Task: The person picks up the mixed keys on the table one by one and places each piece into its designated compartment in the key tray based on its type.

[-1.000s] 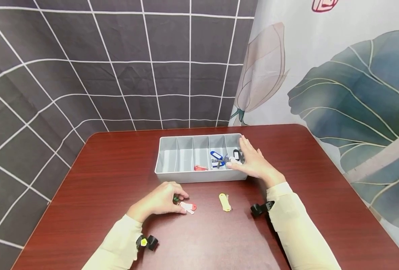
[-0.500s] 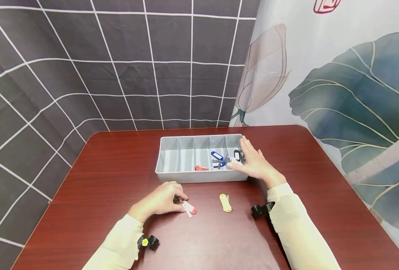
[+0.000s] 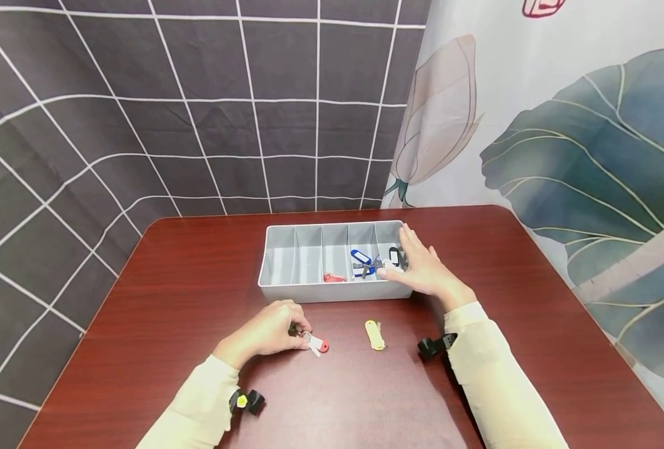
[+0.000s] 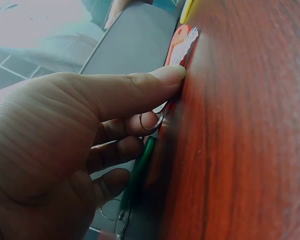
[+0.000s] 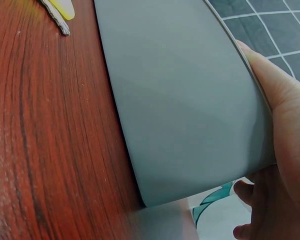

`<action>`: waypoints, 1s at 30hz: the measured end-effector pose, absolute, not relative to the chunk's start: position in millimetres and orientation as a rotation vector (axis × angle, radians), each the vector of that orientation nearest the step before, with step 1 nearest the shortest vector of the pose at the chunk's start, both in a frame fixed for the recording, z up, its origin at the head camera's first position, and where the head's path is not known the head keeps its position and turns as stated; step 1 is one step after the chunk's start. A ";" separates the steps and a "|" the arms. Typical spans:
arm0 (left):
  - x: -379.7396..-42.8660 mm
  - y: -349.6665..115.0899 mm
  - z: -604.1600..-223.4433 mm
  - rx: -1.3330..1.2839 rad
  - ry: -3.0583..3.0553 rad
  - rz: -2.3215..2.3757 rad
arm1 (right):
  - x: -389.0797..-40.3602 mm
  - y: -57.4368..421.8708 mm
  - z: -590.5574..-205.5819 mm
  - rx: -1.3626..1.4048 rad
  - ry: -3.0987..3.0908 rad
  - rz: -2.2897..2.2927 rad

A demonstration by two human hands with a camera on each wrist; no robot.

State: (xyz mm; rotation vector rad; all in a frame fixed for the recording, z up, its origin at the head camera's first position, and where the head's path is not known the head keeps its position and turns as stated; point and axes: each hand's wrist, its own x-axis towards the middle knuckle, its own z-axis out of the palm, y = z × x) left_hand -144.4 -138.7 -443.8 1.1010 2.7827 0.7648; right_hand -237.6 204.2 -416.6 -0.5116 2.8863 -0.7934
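Note:
In the head view my left hand (image 3: 272, 327) pinches a red key tag (image 3: 323, 345) with a white label, ring and metal key, low over the table. A green key tag (image 4: 138, 172) is behind the lower fingers in the left wrist view; the hand mostly covers it in the head view. My right hand (image 3: 424, 268) holds the right front corner of a grey divided tray (image 3: 332, 293), thumb over the front rim and fingers along the right end. A yellow key tag (image 3: 374, 335) lies on the table between the hands.
Blue key tags (image 3: 361, 257) lie in the tray's fourth compartment from the left, a red tag (image 3: 334, 278) in the third. A black tag (image 3: 394, 255) and something white are in the rightmost, partly hidden by the right hand. Behind the table (image 3: 208, 262) hang curtains.
The red key tag and its key have turned slightly in my left fingers, and the green tag is now more hidden. My right hand keeps its place on the tray.

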 end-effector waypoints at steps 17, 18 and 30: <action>-143.7 -137.6 -442.6 1.068 2.786 0.787 | -238.0 204.2 -417.4 -0.513 2.901 -0.772; -143.4 -137.5 -442.5 1.066 2.786 0.782 | -238.0 204.2 -417.4 -0.511 2.900 -0.775; -143.8 -136.3 -445.0 1.151 2.775 0.771 | -236.9 203.8 -415.8 -0.512 2.892 -0.783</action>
